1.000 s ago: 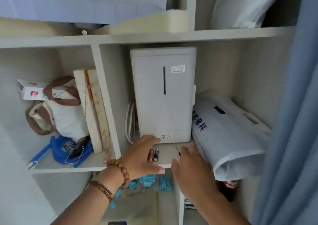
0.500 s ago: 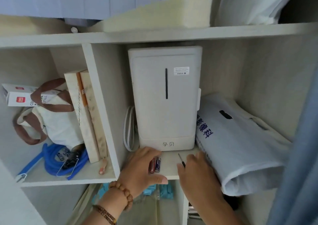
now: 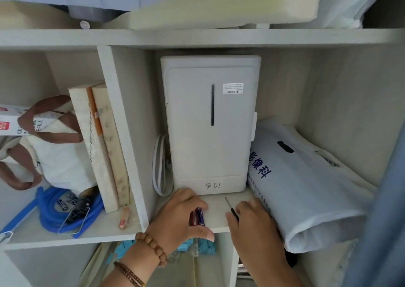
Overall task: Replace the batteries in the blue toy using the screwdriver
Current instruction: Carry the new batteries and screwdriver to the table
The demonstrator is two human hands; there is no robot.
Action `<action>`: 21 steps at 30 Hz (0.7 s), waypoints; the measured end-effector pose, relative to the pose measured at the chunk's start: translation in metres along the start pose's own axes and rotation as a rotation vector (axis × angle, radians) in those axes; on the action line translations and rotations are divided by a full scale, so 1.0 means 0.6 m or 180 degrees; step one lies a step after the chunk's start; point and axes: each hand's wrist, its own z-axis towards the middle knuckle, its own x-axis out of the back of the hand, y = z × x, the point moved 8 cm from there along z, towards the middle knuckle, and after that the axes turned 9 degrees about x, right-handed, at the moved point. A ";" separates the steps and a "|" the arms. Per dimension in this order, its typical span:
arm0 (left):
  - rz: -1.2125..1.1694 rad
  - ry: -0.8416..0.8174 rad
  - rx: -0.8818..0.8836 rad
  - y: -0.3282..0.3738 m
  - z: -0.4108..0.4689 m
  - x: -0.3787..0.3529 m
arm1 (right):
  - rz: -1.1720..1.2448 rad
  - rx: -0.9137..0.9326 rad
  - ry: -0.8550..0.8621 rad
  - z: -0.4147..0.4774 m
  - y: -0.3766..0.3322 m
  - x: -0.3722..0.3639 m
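Two batteries [image 3: 198,217], one red and one blue, lie side by side on the front of the white shelf board [image 3: 215,207]. My left hand [image 3: 179,217] arches over them, with fingertips on their far ends and the thumb by their near ends at the shelf edge. My right hand [image 3: 254,223] is closed around the handle of a thin screwdriver [image 3: 231,209], whose metal shaft points up and to the left. Teal-blue pieces [image 3: 206,246] show below the shelf, partly hidden by my left hand; I cannot tell whether they are the toy.
A tall white appliance [image 3: 210,124] stands right behind my hands, with a white cable [image 3: 158,166] at its left. A rolled white bag [image 3: 306,188] fills the right side. The left compartment holds books [image 3: 103,146], a tote bag [image 3: 54,155] and a blue hose [image 3: 50,212].
My left fingers have come down onto the batteries. My right hand has slid forward along the screwdriver. The view has moved closer to the shelf.
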 end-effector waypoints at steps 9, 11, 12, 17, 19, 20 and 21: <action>-0.0140 0.0024 0.0024 -0.003 -0.001 0.004 | 0.0002 0.0057 0.0160 0.008 -0.005 -0.006; -0.0148 0.0073 0.0031 -0.001 -0.002 0.007 | -0.0010 0.0062 0.0241 0.008 -0.005 -0.004; -0.0157 0.0101 0.0031 -0.001 -0.003 0.009 | -0.0034 0.0072 0.0266 0.007 -0.005 -0.003; -0.0160 0.0226 0.0016 0.003 -0.010 0.016 | 0.0195 0.0041 0.0337 -0.010 -0.001 0.003; -0.0121 0.0240 -0.0005 0.010 -0.015 0.019 | 0.0346 0.0028 0.0407 -0.014 -0.006 0.010; -0.0104 0.0247 -0.0018 0.014 -0.017 0.021 | 0.0390 0.0031 0.0435 -0.016 -0.009 0.015; -0.0092 0.0259 -0.0027 0.019 -0.021 0.024 | 0.0434 0.0049 0.0465 -0.016 -0.013 0.020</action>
